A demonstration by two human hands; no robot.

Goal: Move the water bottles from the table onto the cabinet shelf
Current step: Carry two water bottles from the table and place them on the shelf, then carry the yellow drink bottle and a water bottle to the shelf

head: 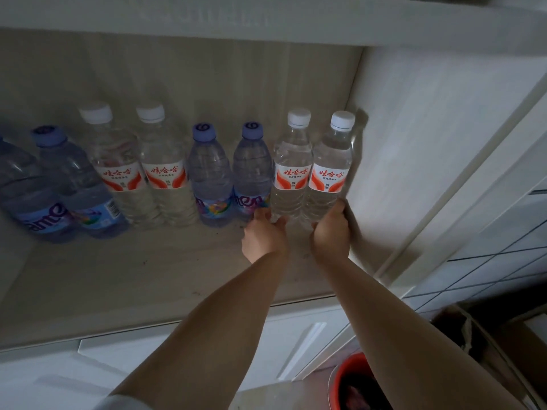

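Note:
Several water bottles stand in a row at the back of the cabinet shelf. At the right end are two clear bottles with white caps and red labels. My left hand grips the base of the left one. My right hand grips the base of the right one, which stands close to the cabinet's right wall. Both bottles are upright on the shelf. To their left stand two blue-capped bottles, two more red-label bottles, and further blue bottles.
The cabinet's right side wall and an upper shelf edge bound the space. The front part of the shelf board is bare. Below right are a red bucket and a cardboard box on the floor.

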